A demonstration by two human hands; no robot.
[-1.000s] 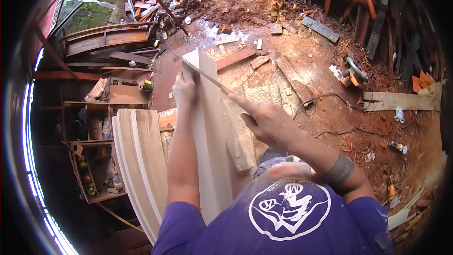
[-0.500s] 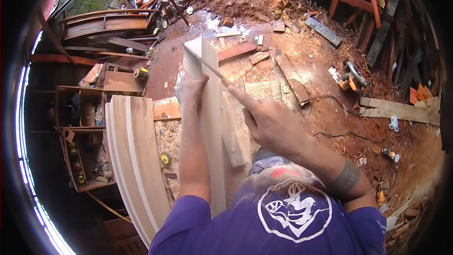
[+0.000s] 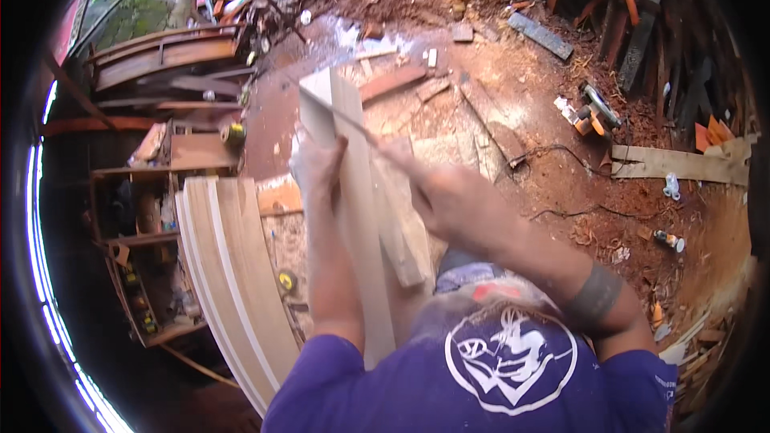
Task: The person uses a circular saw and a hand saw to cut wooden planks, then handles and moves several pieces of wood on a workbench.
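My left hand (image 3: 319, 159) is closed around a long pale timber (image 3: 362, 265) near its upper end, thumb on the near side. My right hand (image 3: 449, 200) grips a long, thin-bladed tool (image 3: 337, 108), index finger along its handle; the motion-blurred blade lies diagonally across the timber's upper end. Another pale piece (image 3: 397, 228) lies along the timber's right side. Stacked curved pale boards (image 3: 220, 265) sit left of my left forearm, with a yellow tape measure (image 3: 288, 280) beside them.
Wooden shelves (image 3: 140, 236) holding small items stand at left. A handheld power tool (image 3: 600, 108) lies at right near a black cord (image 3: 561, 212). Loose planks (image 3: 642, 16) are heaped upper right, and a long pale board (image 3: 666, 164) lies on the debris-strewn dirt floor.
Since a second ago my left hand's thumb has come round onto the timber's near side. My right hand and the blade shift along the diagonal, now blurred. The whole view has shifted slightly.
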